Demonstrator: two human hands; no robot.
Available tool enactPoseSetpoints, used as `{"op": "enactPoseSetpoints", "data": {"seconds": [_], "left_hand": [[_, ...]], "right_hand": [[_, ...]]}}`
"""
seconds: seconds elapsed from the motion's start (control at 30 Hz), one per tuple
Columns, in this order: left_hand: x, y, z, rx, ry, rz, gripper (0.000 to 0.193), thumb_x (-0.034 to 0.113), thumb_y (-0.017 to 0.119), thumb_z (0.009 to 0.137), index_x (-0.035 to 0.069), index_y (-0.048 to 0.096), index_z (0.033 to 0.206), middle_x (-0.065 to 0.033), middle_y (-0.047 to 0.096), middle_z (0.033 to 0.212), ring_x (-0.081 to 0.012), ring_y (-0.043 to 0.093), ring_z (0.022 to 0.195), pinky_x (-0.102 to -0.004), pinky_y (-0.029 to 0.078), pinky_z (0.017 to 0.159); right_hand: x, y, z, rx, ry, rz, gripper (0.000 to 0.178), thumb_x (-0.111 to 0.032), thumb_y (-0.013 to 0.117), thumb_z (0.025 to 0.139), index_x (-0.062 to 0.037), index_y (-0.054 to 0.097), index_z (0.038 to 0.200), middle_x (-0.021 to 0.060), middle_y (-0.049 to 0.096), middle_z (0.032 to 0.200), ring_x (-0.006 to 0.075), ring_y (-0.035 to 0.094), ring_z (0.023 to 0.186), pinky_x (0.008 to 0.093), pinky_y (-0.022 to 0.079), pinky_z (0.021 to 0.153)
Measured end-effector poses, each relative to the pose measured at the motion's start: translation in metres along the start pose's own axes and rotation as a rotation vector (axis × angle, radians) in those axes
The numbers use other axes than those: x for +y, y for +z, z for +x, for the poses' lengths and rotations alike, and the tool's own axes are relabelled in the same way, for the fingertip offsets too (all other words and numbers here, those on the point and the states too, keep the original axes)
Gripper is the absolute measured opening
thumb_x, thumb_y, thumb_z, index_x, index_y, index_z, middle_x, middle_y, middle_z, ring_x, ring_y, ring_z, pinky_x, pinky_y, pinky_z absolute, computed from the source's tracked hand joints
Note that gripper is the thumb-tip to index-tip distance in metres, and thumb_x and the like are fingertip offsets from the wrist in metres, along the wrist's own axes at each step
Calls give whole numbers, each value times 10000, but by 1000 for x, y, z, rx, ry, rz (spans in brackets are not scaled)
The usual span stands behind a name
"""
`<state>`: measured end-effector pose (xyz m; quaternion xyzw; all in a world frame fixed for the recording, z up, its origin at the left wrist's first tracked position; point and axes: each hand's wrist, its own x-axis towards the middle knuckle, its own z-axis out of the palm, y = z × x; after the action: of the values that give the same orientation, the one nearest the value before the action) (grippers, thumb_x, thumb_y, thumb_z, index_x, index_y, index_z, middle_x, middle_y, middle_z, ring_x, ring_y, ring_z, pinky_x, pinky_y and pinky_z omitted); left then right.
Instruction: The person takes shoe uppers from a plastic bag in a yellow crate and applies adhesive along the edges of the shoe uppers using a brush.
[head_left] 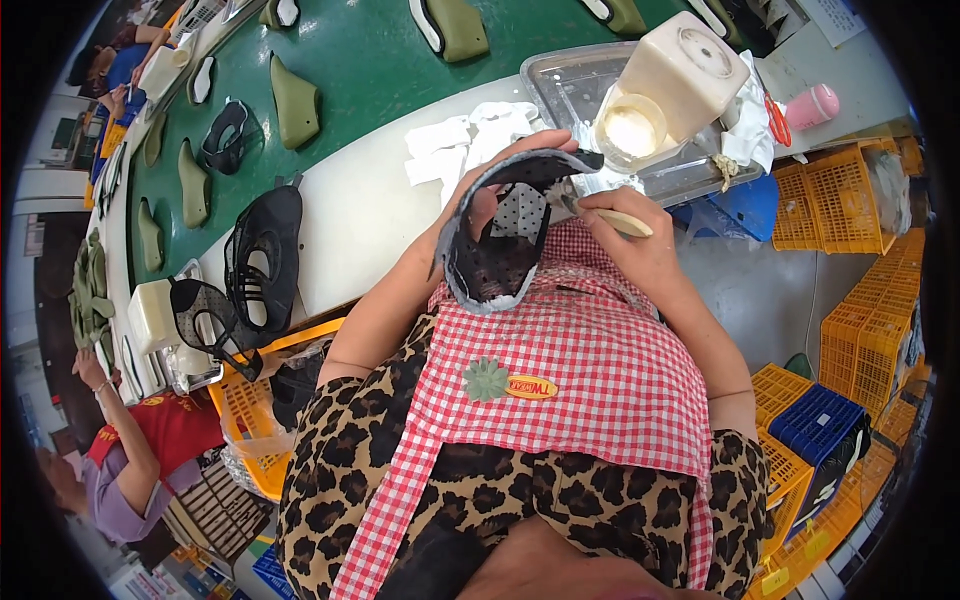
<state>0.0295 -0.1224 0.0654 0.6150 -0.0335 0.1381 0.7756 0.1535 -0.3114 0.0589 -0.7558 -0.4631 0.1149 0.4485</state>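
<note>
A black shoe upper point(462, 262) with a grey edge is raised in front of my chest, its opening facing me and a dotted lining showing inside. My left hand point(470, 190) grips it, fingers over the far side and partly hidden by the upper. In my right hand point(640, 240) is a brush with a pale wooden handle point(626, 222). Its bristle end is at the right side of the upper, by a white patch; whether they touch is unclear. Just beyond my right hand, a cut-open plastic jug point(668, 75) holding white liquid leans in a grey tray point(570, 75).
White cloth pieces point(440, 140) lie on the pale table edge. Green shoe lasts point(293, 105) stand on the green surface point(350, 60). More black uppers point(265, 250) are at the left. Yellow crates point(830, 200) are stacked to the right. A co-worker in a red apron point(160, 430) is at the left.
</note>
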Motion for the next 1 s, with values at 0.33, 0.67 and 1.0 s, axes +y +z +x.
{"op": "enactPoseSetpoints", "data": {"seconds": [0.33, 0.67, 1.0], "left_hand": [[-4, -5, 3, 32, 120, 192, 716, 492, 596, 878, 60, 457, 1433, -132, 555, 1352, -250, 528, 1249, -334, 382, 1060], [-17, -16, 8, 66, 259, 338, 584, 330, 590, 912, 73, 469, 1422, -126, 588, 1298, -262, 553, 1190, -326, 398, 1031], [-15, -27, 9, 96, 104, 445, 1198, 918, 469, 694, 5, 382, 1466, -190, 435, 1471, -279, 428, 1360, -393, 313, 1124]], "right_hand": [[-11, -7, -9, -183, 159, 320, 150, -92, 720, 834, -28, 726, 970, 105, 710, 911, 202, 682, 833, 312, 522, 758], [-23, -15, -7, -300, -82, 296, 168, -50, 713, 823, -17, 722, 988, 93, 706, 898, 188, 637, 794, 311, 495, 729], [-38, -35, 0, -440, -97, 510, 163, -55, 721, 827, -35, 740, 988, 75, 702, 878, 168, 635, 785, 295, 486, 704]]}}
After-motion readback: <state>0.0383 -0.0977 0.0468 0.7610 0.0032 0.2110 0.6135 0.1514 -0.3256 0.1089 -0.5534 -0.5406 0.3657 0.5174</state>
